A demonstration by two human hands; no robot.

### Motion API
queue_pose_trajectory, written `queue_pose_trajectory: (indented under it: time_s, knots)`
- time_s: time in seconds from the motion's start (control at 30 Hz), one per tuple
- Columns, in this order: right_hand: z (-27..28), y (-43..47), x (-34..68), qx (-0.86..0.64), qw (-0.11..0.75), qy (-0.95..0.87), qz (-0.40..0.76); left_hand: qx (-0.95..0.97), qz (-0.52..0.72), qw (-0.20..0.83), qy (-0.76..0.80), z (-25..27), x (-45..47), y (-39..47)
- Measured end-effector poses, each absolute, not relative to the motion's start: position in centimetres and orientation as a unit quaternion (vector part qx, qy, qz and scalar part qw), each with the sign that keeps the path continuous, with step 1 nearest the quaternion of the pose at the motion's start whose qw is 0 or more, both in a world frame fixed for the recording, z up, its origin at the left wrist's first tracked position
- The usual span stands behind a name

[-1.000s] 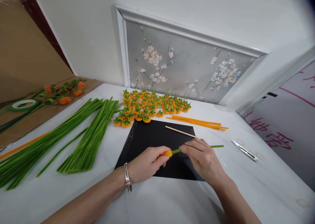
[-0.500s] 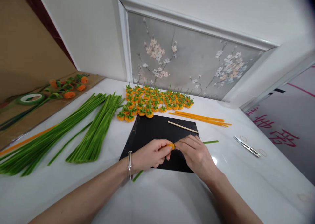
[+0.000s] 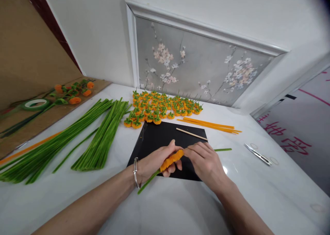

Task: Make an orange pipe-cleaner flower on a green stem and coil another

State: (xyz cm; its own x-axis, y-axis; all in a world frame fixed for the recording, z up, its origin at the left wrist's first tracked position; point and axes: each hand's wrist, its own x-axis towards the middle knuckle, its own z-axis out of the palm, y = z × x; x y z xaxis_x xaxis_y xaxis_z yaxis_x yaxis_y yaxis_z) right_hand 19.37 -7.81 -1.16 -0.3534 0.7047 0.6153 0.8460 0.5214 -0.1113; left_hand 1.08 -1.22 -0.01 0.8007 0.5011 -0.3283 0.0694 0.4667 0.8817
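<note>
An orange ruffled strip of coiled pipe cleaner (image 3: 172, 160) lies slantwise over the black mat. My left hand (image 3: 161, 157) holds it from below, fingers curled under and thumb lifted off it. At its upper right end my right hand (image 3: 205, 159) pinches with closed fingers; the exact grip is hidden behind them. A green pipe cleaner (image 3: 148, 182) sticks out of the strip's lower left end. Beyond my right hand another green length (image 3: 223, 149) shows, which seems to run through the strip.
Under my hands is a black mat (image 3: 154, 135) with a thin wooden stick (image 3: 192, 134). Behind it stand several orange flower heads (image 3: 157, 107). Green pipe cleaners (image 3: 103, 138) lie left, orange ones (image 3: 211, 125) right. Tweezers (image 3: 257, 154) and green tape (image 3: 35, 104) lie farther out.
My left thumb has lifted and the left fingers have loosened, so the orange strip, mostly covered before, now shows along its length. My right hand keeps its pinch at the end.
</note>
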Motion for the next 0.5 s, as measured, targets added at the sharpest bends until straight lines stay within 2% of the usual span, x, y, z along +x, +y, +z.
queue_pose_trajectory:
  time_s: [0.1, 0.23, 0.5]
  knots:
    - [-1.2, -7.7, 20.4, -0.488, 0.361, -0.786, -0.115, 0.439, 0.096, 0.857, 0.253, 0.2, 0.5, -0.6]
    - [-1.1, -7.7, 21.0, -0.485, 0.406, -0.767, -0.11, 0.426, 0.066, 0.87, 0.24, 0.5, -0.1, -0.1]
    - [-0.8, -7.8, 20.7, -0.486, 0.41, -0.764, -0.11, 0.486, 0.074, 0.851, 0.186, 0.9, -0.5, -0.2]
